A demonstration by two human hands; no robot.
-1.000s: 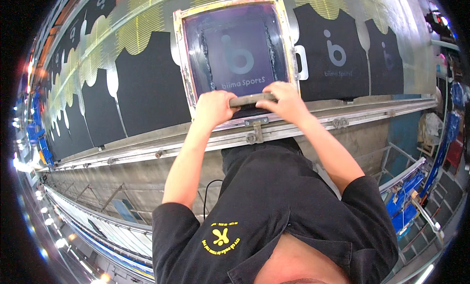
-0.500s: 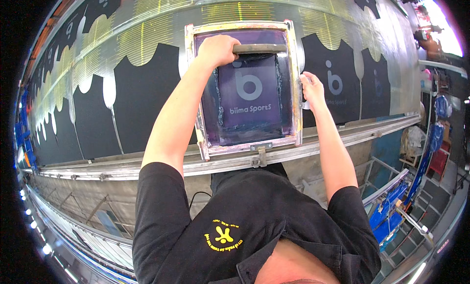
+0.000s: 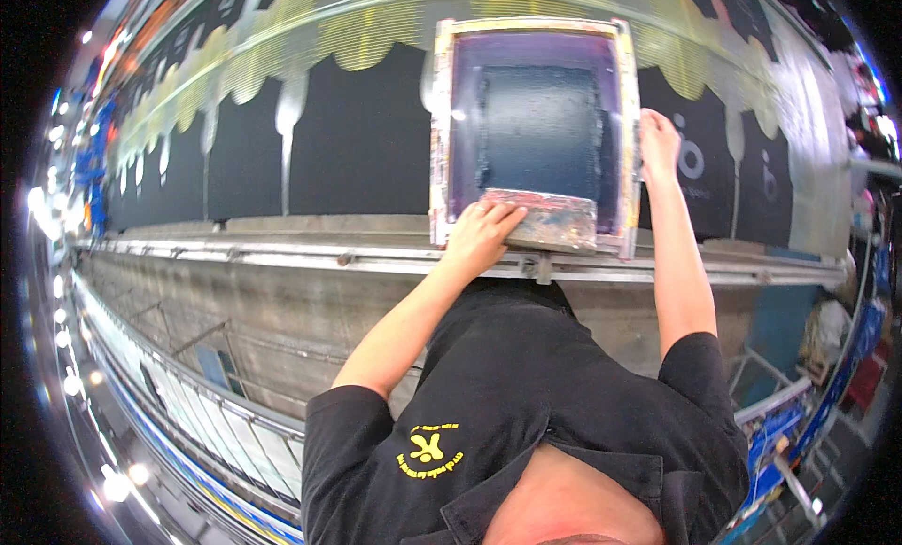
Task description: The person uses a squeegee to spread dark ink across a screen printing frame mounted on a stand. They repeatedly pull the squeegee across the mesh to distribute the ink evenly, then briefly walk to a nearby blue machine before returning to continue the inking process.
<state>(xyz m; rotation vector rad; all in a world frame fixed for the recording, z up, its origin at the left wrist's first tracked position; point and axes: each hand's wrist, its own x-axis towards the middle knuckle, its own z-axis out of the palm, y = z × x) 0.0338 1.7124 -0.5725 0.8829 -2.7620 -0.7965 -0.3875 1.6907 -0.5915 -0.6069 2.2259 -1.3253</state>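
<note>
A screen printing frame (image 3: 442,141) with a purple mesh lies over the long table, directly in front of me. My left hand (image 3: 481,231) is closed on the left end of a wide, ink-stained squeegee (image 3: 556,224). The squeegee rests tilted at the near end of the mesh. Dark ink (image 3: 540,122) now covers the middle of the mesh, hiding the design there. At the frame's right edge, my right hand (image 3: 660,143) is closed on its side, with the fingertips partly hidden.
Black fabric pieces (image 3: 352,136) lie in a row along the table, on both sides of the frame. One at the right (image 3: 691,183) bears a pale print. A metal rail (image 3: 310,256) runs along the near edge. Blue racks (image 3: 775,451) stand at lower right.
My left hand has pulled the squeegee from the far end of the mesh to the near end. Ink has spread over the pale design. My right hand stays at the frame's right side.
</note>
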